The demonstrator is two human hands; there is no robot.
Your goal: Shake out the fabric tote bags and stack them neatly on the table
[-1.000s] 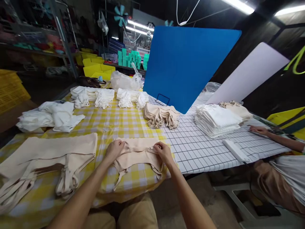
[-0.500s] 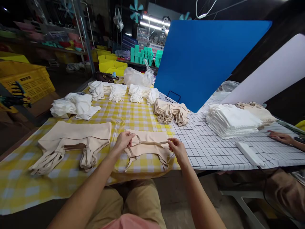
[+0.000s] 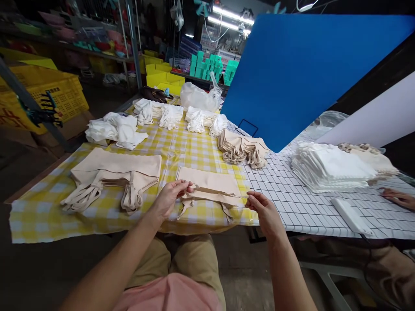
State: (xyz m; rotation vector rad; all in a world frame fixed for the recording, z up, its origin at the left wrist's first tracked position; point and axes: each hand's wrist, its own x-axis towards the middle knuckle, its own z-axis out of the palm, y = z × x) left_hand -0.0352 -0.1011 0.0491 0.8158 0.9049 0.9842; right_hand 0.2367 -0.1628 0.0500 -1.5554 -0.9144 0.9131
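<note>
A beige strappy top (image 3: 210,178) lies on the yellow checked cloth in front of me, its lower layer pulled up toward me with straps hanging down. My left hand (image 3: 171,196) is closed in a pinch on its left side. To the right of the top, my right hand (image 3: 264,211) pinches the end of a thin pale strand that runs to the garment; whether it is thread or strap I cannot make out. Left of my hands lies a stack of matching beige tops (image 3: 113,166), straps bunched toward me.
Another beige stack (image 3: 243,147) sits beyond my right hand, near a slanted blue board (image 3: 298,73). White garments (image 3: 116,129) lie at the back left. On the right are a white stack (image 3: 330,166), a white bar-shaped device (image 3: 350,216) and another person's hand (image 3: 397,198).
My hands have moved further apart, the right one drawing off the garment's right side with the thin strand. The top's near layer has lifted. The camera view has shifted left.
</note>
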